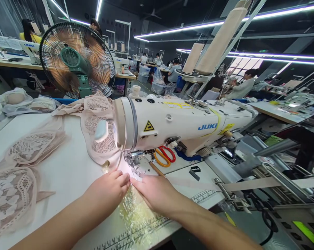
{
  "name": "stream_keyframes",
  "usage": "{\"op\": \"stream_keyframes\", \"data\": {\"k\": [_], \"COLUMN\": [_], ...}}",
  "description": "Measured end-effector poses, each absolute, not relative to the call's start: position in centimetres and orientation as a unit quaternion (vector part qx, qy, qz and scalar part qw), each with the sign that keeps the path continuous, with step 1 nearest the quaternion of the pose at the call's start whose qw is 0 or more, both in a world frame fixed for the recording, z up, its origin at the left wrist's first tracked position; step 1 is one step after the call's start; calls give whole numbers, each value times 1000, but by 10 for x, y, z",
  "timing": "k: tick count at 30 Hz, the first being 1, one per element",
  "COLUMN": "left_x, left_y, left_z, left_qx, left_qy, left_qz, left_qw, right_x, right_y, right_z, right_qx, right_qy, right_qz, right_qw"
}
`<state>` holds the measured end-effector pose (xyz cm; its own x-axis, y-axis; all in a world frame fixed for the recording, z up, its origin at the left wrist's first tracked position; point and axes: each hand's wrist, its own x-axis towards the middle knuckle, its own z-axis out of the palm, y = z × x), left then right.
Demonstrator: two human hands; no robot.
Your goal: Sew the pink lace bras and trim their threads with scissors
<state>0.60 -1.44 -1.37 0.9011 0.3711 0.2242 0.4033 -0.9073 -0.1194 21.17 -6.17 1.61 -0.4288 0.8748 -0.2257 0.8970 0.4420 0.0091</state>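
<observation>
A white sewing machine (157, 121) stands over the table, its lit needle area just beyond my hands. My left hand (111, 187) has its fingers curled and pressed on the beige lace bra piece (99, 139), which runs past the left of the machine head. Close beside it, my right hand (151, 192) pinches the edge of the same fabric in front of the presser foot (133, 165). The needle itself is too small to make out. Crinkled clear plastic film (136, 211) lies on the table below my hands.
Scissors with orange and red handles (164, 156) lie under the machine arm, near a black razor blade (195, 169). More lace bra pieces (29, 149) spread leftward. A large fan (75, 60) stands behind; a beige strip (253, 184) runs through a metal guide at right.
</observation>
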Motion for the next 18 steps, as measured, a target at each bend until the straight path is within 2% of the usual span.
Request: {"op": "stream_keyframes", "data": {"k": [5,13,18], "left_x": [-2,-5,-7], "left_y": [-5,10,18], "left_z": [-10,-4,-8], "left_qx": [-974,-967,-968], "left_qy": [-209,-246,-240], "left_qz": [-39,-47,-45], "left_qw": [82,44,65], "right_x": [197,183,176], "right_y": [-52,-44,-39], "right_z": [31,30,20], "right_qx": [548,576,585], "right_qy": [814,798,796], "right_qz": [-81,-64,-52], "right_qw": [173,168,148]}}
